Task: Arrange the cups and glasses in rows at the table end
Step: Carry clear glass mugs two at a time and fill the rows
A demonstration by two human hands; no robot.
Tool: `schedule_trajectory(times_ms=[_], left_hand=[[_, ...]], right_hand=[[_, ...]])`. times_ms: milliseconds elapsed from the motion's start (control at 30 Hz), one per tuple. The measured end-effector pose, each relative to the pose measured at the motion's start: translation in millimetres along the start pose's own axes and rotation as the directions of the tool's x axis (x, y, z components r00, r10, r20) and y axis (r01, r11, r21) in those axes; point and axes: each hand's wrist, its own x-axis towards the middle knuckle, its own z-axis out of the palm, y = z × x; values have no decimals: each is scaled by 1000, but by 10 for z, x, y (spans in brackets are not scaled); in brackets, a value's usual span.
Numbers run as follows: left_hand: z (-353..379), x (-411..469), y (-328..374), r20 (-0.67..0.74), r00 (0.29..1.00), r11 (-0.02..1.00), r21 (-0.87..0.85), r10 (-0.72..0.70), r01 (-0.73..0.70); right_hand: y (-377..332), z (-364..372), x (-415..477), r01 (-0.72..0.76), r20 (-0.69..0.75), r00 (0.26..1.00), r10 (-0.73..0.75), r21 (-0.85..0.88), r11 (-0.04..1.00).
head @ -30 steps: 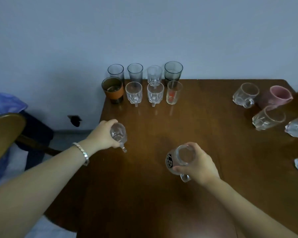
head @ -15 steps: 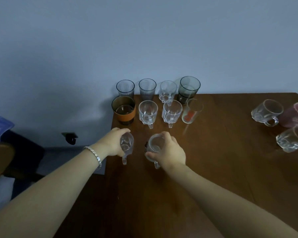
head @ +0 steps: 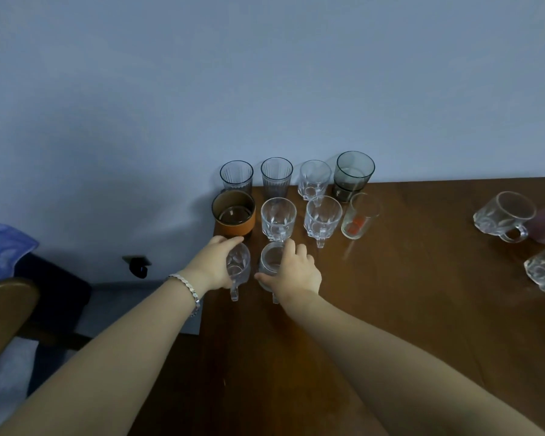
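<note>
Both hands, left hand [head: 216, 265] and right hand [head: 291, 272], each clamped on a glass mug, have carried them forward to start a third row on the tabletop [head: 406, 309].

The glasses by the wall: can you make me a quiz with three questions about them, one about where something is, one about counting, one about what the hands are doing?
1. Where is the cup with the orange band?
A. left end of the second row
B. right end of the back row
C. alone at the right of the table

2. How many glasses stand in the back row?
A. two
B. four
C. six

3. What are the two hands doing?
A. resting flat on the table
B. each holding a clear mug
C. both lifting one glass

Answers: 1 A, it stands left of two clear mugs. 2 B, four stand along the wall. 3 B, the left hand grips the left mug and the right hand grips the right mug.
</note>
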Motion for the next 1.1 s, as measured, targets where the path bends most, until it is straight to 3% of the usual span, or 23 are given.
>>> schedule_trajectory(times_ms=[167, 233, 300, 467, 600, 767, 967, 1100], left_hand=[[174, -232, 125, -123, 987, 994, 44, -98, 105], [258, -417, 288, -232, 970, 990, 103, -74, 101], [354, -622, 514, -248, 969, 987, 158, -1, 41], [759, -1058, 1212, 43, 989, 938, 314, 142, -149], [1228, -1239, 1934, 181, 963, 914, 319, 201, -250], [1898, -1389, 2901, 248, 934, 915, 250, 256, -317], [2620, -1539, 3916, 309, 910, 904, 239, 275, -354], [2963, -1593, 4411, 327, 913, 907, 256, 246, -336]], right_hand=[[99, -166, -158, 13, 111, 994, -9, -30, 999], [276, -264, -269, 26, 161, 987, -23, -12, 1000], [556, -368, -413, 23, 232, 973, -19, -13, 1000], [1565, -701, -856, -88, 374, 924, 83, -5, 996], [2584, -1037, -1343, -175, 432, 886, 170, -29, 984], [3963, -1532, -2003, -248, 342, 909, 238, -13, 969], [5500, -2142, -2701, -296, 1, 955, 296, -1, 955], [6246, -2323, -2979, -385, 60, 918, 393, -110, 916]])
